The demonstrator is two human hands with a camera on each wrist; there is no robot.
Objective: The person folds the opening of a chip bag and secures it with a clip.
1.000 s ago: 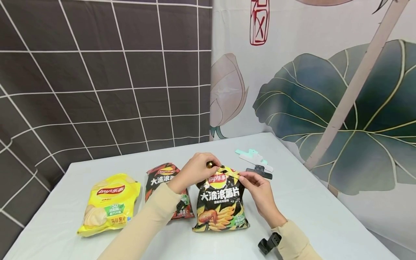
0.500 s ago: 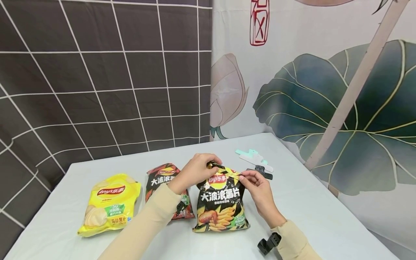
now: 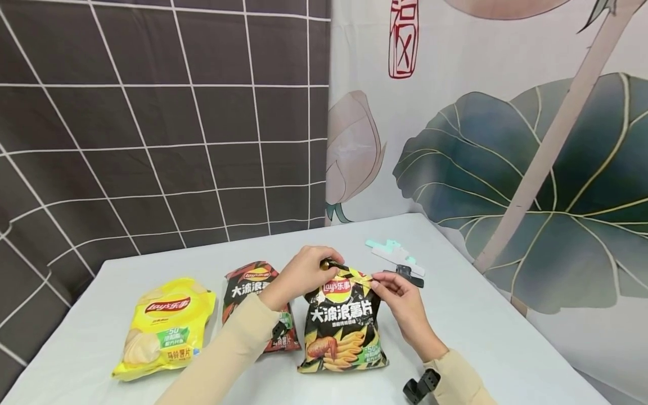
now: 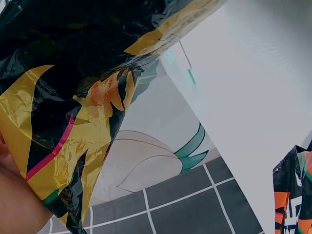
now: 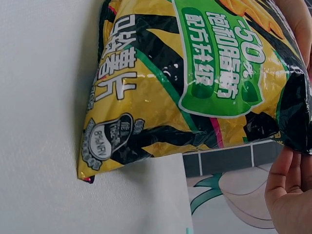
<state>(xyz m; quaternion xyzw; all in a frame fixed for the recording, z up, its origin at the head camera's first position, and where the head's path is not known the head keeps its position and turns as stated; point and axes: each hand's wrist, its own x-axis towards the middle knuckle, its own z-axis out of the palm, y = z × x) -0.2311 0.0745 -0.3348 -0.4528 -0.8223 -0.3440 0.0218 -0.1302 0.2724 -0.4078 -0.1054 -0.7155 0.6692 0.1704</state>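
A black-and-yellow bag of potato chips stands near the middle of the table, its top pinched between the two hands. My left hand grips the top left corner, where a dark, shiny strip shows by the fingers. At the top right corner, my right hand pinches the yellow edge between thumb and fingers. In the left wrist view, the bag's foil covers part of the left hand. The right wrist view shows the bag's green label and curled fingers at its top edge.
A yellow chip bag lies far left. Partly behind the left forearm is a red-and-black chip bag. Beyond the right hand lie mint-and-white bag clips and a black clip. A dark grid curtain hangs behind the table.
The head view has tilted up slightly, so everything sits a little lower in it. Both hands keep their hold on the bag's top with hardly any movement.
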